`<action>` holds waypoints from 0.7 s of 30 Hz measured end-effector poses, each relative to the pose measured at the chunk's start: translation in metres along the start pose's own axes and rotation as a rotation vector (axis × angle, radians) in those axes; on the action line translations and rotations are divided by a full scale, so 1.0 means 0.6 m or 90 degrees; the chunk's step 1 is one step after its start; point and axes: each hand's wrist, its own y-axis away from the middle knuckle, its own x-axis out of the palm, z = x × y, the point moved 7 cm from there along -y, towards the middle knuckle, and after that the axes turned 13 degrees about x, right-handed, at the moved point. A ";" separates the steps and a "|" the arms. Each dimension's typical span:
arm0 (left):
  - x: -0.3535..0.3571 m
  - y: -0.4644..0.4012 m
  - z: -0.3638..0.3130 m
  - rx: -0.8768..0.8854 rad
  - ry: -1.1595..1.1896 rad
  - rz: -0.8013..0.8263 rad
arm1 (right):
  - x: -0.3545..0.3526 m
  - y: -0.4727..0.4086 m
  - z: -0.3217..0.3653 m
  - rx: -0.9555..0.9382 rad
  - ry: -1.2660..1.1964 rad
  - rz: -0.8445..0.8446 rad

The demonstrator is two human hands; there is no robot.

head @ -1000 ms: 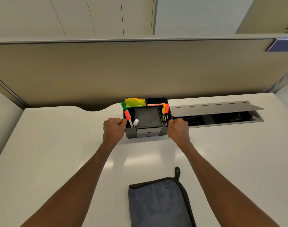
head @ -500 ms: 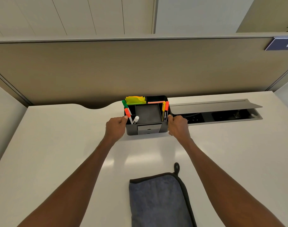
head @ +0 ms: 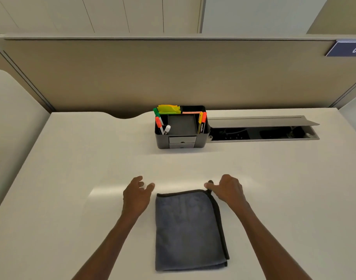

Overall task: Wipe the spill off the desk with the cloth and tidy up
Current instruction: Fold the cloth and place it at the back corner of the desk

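A folded grey-blue cloth (head: 188, 229) with dark trim lies flat on the white desk (head: 72, 168), near the front edge. My left hand (head: 136, 194) hovers just left of the cloth's far left corner, fingers relaxed and holding nothing. My right hand (head: 226, 188) is at the cloth's far right corner beside its small hanging loop, thumb stretched toward the corner; whether it touches the cloth I cannot tell. A black desk organiser (head: 182, 138) with markers and sticky notes stands at the back of the desk. No spill shows on the desk.
An open cable tray (head: 262, 133) with a raised grey flap is set into the desk right of the organiser. A beige partition (head: 173, 77) runs behind the desk. A blue number plate (head: 349, 49) hangs at its upper right.
Both hands have let go of the organiser's sides and drawn back toward me to the cloth's far corners. The organiser stays at the back of the desk.
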 end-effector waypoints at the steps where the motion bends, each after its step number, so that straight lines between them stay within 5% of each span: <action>1: 0.003 0.024 0.011 -0.010 -0.017 0.010 | 0.009 0.017 -0.016 -0.003 0.036 0.005; 9: 0.050 0.172 0.065 -0.077 -0.124 0.093 | 0.066 0.115 -0.098 0.030 0.000 0.058; 21: 0.059 0.198 0.049 0.017 -0.132 0.049 | 0.089 0.160 -0.103 0.029 -0.022 0.030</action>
